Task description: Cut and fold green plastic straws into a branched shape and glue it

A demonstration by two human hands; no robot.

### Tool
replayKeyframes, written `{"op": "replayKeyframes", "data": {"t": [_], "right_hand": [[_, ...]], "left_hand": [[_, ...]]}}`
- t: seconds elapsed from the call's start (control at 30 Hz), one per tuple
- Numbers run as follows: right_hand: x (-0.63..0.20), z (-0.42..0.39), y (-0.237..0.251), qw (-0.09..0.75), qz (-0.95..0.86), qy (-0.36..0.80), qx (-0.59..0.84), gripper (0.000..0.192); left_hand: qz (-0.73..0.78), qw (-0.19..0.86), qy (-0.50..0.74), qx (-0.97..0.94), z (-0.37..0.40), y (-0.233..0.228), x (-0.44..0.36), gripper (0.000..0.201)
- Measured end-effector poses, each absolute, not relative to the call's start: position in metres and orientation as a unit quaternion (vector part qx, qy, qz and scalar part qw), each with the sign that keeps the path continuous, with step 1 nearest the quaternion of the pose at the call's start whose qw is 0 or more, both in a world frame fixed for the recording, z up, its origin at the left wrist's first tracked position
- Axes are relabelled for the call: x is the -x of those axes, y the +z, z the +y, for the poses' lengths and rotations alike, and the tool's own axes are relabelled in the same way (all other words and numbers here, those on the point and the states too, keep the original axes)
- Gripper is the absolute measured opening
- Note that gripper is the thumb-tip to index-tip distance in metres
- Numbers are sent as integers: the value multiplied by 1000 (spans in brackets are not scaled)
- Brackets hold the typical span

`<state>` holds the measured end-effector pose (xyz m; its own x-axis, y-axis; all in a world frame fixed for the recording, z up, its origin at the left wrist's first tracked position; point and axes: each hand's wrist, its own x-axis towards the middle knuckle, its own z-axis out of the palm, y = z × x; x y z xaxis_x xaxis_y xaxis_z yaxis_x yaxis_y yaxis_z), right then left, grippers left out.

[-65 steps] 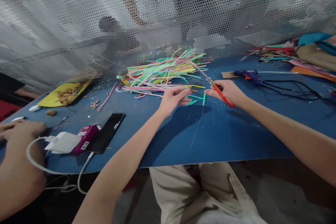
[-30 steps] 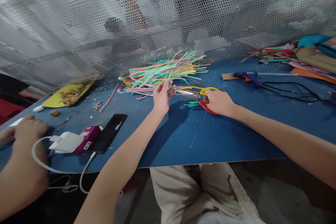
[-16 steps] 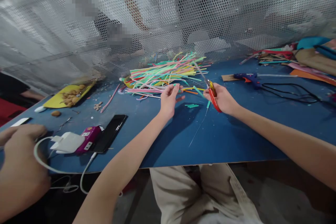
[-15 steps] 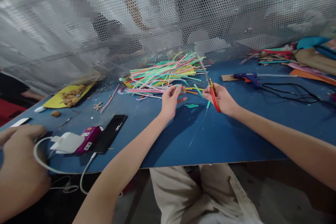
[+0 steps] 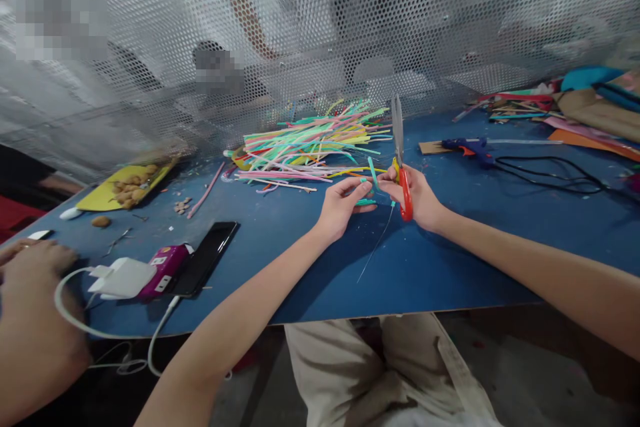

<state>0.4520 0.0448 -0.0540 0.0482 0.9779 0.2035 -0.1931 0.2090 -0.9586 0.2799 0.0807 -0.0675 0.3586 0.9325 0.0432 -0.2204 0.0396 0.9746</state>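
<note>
My right hand [image 5: 415,197] is closed around scissors [image 5: 399,130] with red and yellow handles, their blades pointing up and away. Between the fingertips of that hand is a teal pipe cleaner [image 5: 373,170], and a thin bare wire [image 5: 376,247] trails down from a teal tuft below it. My left hand [image 5: 343,203] pinches a small teal pipe cleaner piece [image 5: 365,181], mostly hidden by the fingers, close to the right fingertips. Short cut teal pieces [image 5: 369,201] lie on the table, partly behind my left hand.
Beyond my hands lies a heap of coloured pipe cleaners [image 5: 305,140] against a perforated metal screen [image 5: 300,27]. A glue gun [image 5: 470,147] with a black cord is at right. A phone [image 5: 207,259], white charger [image 5: 125,278] and another person's hand [image 5: 37,263] are at left.
My left hand has moved right, close to the right hand. The scissors have turned more upright, and their blades have shifted right.
</note>
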Motion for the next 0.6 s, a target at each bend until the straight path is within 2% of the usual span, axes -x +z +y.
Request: {"op": "replayKeyframes", "data": {"t": [0.4, 0.6], "right_hand": [[-450, 52, -68, 601, -536, 451, 386, 42], [-450, 48, -68, 587, -568, 423, 392, 35]], "left_hand": [[335, 649, 437, -525, 79, -67, -282, 42], [335, 642, 420, -547, 75, -63, -283, 49]]}}
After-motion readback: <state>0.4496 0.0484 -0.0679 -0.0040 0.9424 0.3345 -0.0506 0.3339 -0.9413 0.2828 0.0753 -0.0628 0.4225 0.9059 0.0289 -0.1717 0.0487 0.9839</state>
